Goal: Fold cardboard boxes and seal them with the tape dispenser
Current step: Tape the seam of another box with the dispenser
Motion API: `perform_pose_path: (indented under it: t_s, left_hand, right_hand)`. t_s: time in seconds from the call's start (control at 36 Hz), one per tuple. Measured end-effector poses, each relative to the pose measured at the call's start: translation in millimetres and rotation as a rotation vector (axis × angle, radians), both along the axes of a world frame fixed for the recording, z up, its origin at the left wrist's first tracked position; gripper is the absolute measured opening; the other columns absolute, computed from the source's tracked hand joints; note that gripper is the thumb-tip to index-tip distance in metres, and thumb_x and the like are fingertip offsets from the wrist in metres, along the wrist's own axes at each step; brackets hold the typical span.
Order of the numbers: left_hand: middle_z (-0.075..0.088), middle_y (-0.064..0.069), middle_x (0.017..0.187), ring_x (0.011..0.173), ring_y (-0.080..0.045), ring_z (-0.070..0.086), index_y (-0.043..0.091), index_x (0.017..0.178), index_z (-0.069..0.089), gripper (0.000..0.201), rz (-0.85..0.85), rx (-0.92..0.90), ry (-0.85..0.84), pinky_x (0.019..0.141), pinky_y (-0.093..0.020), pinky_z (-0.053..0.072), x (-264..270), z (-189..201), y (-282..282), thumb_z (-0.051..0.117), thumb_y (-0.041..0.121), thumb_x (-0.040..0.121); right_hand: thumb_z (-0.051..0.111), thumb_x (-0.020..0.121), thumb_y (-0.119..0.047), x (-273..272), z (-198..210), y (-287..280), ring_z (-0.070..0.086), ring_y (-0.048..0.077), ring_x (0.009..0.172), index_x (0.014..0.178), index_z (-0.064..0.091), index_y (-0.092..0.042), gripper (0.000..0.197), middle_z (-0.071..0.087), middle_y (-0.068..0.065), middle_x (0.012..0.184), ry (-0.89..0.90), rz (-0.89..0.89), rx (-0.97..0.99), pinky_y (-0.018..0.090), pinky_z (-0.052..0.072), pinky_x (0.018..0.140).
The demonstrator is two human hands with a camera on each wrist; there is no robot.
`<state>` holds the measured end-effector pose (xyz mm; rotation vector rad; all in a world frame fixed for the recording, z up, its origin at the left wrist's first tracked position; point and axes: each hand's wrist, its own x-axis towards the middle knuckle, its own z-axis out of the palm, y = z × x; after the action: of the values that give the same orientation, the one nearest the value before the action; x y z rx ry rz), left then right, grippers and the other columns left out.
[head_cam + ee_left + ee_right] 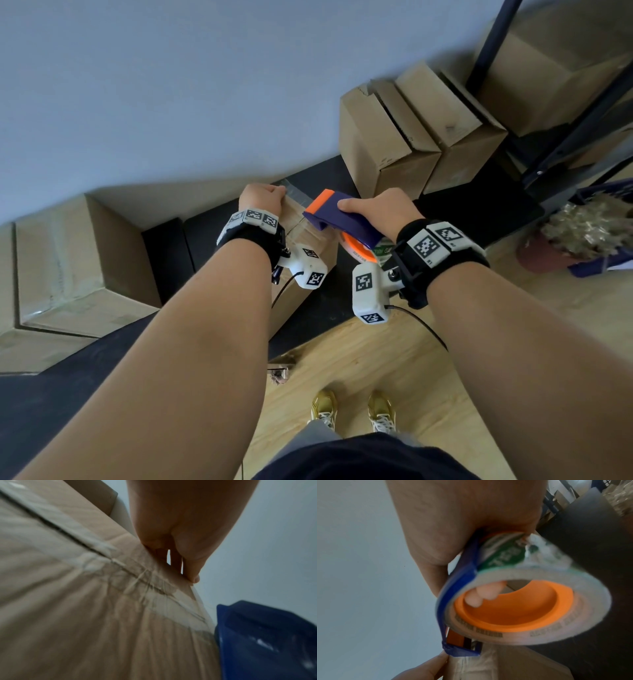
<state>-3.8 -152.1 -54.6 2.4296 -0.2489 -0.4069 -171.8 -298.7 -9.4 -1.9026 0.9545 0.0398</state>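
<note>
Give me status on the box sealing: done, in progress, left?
Done: the box is folded shut, clear tape partly along its top seam.
In hand: right hand holds the tape dispenser at the far edge; left hand grips that edge.
Left: cutting the strip; other seams can't be seen.

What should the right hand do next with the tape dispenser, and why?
Probably draw the tape dispenser back along the box seam toward the body. The right hand grips it with its front end at the box's far edge, where the left hand holds the edge, and clear tape hangs over it.
</note>
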Motion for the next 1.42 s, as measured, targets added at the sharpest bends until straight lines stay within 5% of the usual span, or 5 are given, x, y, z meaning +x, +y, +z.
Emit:
perform_pose_path:
  t_s: [0.19, 0.33, 0.61, 0.94, 1.42]
  left_hand:
    - [0.045, -0.004, 0.059, 0.063, -0.024, 0.044, 0.011, 0.059, 0.048, 0.046, -0.033, 0.088, 0.002, 0.050, -0.028, 0.030, -2.5, -0.1, -0.2, 0.044, 0.032, 0.099]
    - [0.057, -0.020, 0.122, 0.112, -0.038, 0.054, 0.009, 0.129, 0.054, 0.037, -0.079, 0.231, -0.002, 0.093, -0.044, 0.044, -6.1, -0.7, -1.4, 0.033, 0.026, 0.103]
    - [0.060, -0.009, 0.113, 0.110, -0.029, 0.048, 0.010, 0.101, 0.070, 0.022, -0.089, 0.109, -0.415, 0.087, -0.034, 0.040, -24.9, 1.5, -1.8, 0.051, 0.012, 0.089]
    - [0.061, -0.009, 0.107, 0.104, -0.025, 0.059, 0.006, 0.094, 0.065, 0.022, -0.328, 0.243, -0.373, 0.090, -0.037, 0.048, -48.3, -9.8, 4.7, 0.045, -0.001, 0.087]
    - [0.028, -0.008, 0.153, 0.143, -0.028, 0.022, 0.005, 0.145, 0.032, 0.051, -0.446, 0.450, -0.300, 0.118, -0.038, 0.020, -45.3, -26.8, 2.6, 0.037, 0.010, 0.095]
  right_hand:
    - [0.075, 0.075, -0.052, 1.8, -3.3, -0.2, 0.065, 0.020, 0.077, 0.090, 0.065, -0.005, 0.050, 0.067, 0.008, 0.085, 0.011, -0.004, -0.013, 0.029, 0.049, 0.068]
    - [0.075, 0.075, -0.052, 2.1, -4.5, -0.9, 0.064, 0.021, 0.076, 0.094, 0.066, -0.003, 0.053, 0.068, 0.009, 0.088, 0.009, -0.003, -0.011, 0.028, 0.047, 0.064]
    - [0.076, 0.074, -0.051, 0.1, -2.6, -0.4, 0.066, 0.023, 0.084, 0.094, 0.066, -0.005, 0.051, 0.068, 0.010, 0.092, -0.004, -0.005, 0.001, 0.033, 0.052, 0.074]
    - [0.074, 0.078, -0.048, -6.6, 4.9, 5.4, 0.062, 0.021, 0.079, 0.098, 0.063, -0.006, 0.048, 0.065, 0.008, 0.094, -0.006, 0.013, 0.024, 0.027, 0.045, 0.060]
    - [0.077, 0.077, -0.045, -57.9, -0.9, -13.8, 0.066, 0.023, 0.075, 0.086, 0.066, -0.007, 0.041, 0.070, 0.009, 0.083, 0.021, -0.027, 0.131, 0.030, 0.051, 0.067]
